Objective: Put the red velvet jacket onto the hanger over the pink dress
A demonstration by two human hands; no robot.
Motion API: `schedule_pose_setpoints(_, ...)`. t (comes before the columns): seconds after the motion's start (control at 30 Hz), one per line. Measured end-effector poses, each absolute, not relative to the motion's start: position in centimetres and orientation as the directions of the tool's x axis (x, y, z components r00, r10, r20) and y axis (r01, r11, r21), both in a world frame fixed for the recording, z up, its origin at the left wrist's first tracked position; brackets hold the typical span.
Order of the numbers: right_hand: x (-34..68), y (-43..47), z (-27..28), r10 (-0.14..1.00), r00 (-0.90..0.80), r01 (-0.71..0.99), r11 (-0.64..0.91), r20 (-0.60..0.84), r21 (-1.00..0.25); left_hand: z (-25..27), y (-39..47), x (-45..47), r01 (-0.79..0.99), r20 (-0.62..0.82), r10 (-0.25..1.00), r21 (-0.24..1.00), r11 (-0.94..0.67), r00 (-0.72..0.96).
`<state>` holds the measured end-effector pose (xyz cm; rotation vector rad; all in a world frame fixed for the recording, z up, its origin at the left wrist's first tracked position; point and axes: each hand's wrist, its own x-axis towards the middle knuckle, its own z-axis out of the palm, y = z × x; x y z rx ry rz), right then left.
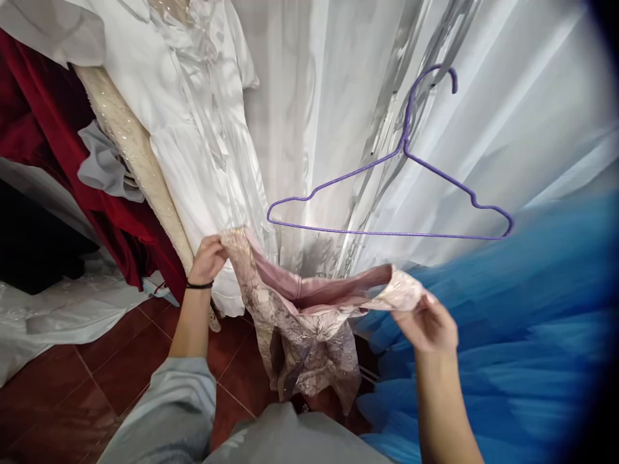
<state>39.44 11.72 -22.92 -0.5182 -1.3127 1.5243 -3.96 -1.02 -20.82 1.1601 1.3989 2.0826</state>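
A shiny pink brocade dress (309,341) with a pink lining hangs between my two hands, its wide neckline stretched open. My left hand (207,260) pinches the strap or shoulder at the left end. At the right end, the other shoulder is gripped by my right hand (430,322). Just above and beyond the dress is a purple hanger (405,145) with nothing on it, its hook pointing up to the right. The lower part of the dress hangs down in front of my body.
A white dress (193,122) hangs at the left, beside a beige sequinned garment (130,148) and dark red fabric (62,122). Blue tulle (532,341) fills the right side. White curtain-like fabric (300,116) covers the back, above a red tiled floor (130,361).
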Motion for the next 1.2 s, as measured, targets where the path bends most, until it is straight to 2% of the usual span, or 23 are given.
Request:
schedule_pose_setpoints(0.1,39.5,11.5,-20.4,0.900,-0.227,-0.420,0.255,0.373,-0.871,-16.5,0.3,-2.4,0.197,0.547,0.617,0.816,-0.543,-0.565)
schedule_pose_setpoints(0.23,38.5,11.2,-19.7,0.897,-0.002,-0.401,0.404,0.442,-0.822,-13.6,2.6,-0.6,0.305,0.646,0.606,0.759,-0.575,-0.465)
schedule_pose_setpoints(0.33,38.7,10.9,-19.6,0.851,0.155,-0.347,0.522,0.502,-0.779,-11.6,3.9,0.4,0.344,0.702,0.605,0.712,-0.612,-0.377)
schedule_pose_setpoints(0.43,40.1,10.9,-19.4,0.776,0.276,-0.240,0.627,0.567,-0.741,-8.9,4.7,2.3,0.389,0.710,0.646,0.699,-0.600,-0.280)
schedule_pose_setpoints(0.5,41.6,11.0,-19.3,0.747,0.319,-0.169,0.650,0.583,-0.741,-7.4,4.8,3.9,0.426,0.643,0.732,0.741,-0.519,-0.226)
schedule_pose_setpoints(0.57,43.0,11.2,-19.4,0.755,0.319,-0.119,0.631,0.572,-0.767,-6.5,4.9,5.4,0.475,0.551,0.810,0.778,-0.411,-0.201)
schedule_pose_setpoints(0.63,44.3,11.5,-19.7,0.792,0.278,-0.085,0.585,0.544,-0.807,-6.4,5.1,6.5,0.517,0.515,0.829,0.782,-0.348,-0.219)
schedule_pose_setpoints(0.73,45.9,13.1,-20.4,0.827,0.243,-0.069,0.535,0.506,-0.842,-7.0,5.5,7.3,0.564,0.559,0.780,0.754,-0.337,-0.281)
schedule_pose_setpoints(0.83,47.3,16.2,-20.6,0.823,0.264,-0.138,0.548,0.502,-0.825,-7.5,5.9,7.6,0.606,0.619,0.700,0.723,-0.331,-0.356)
schedule_pose_setpoints(0.9,48.2,18.7,-19.9,0.799,0.287,-0.170,0.586,0.529,-0.792,-7.5,6.2,7.7,0.607,0.641,0.661,0.719,-0.340,-0.389)
schedule_pose_setpoints(1.03,48.8,23.0,-15.6,0.729,0.282,-0.123,0.672,0.624,-0.730,-7.7,6.8,7.5,0.585,0.665,0.625,0.717,-0.379,-0.409)
schedule_pose_setpoints(1.1,48.3,23.9,-12.5,0.715,0.185,-0.068,0.693,0.674,-0.717,-7.8,7.0,7.1,0.603,0.691,0.605,0.692,-0.397,-0.394)
schedule_pose_setpoints(1.2,46.9,23.5,-8.0,0.690,-0.101,0.076,0.724,0.717,-0.686,-8.0,7.3,6.7,0.615,0.711,0.591,0.673,-0.412,-0.381)
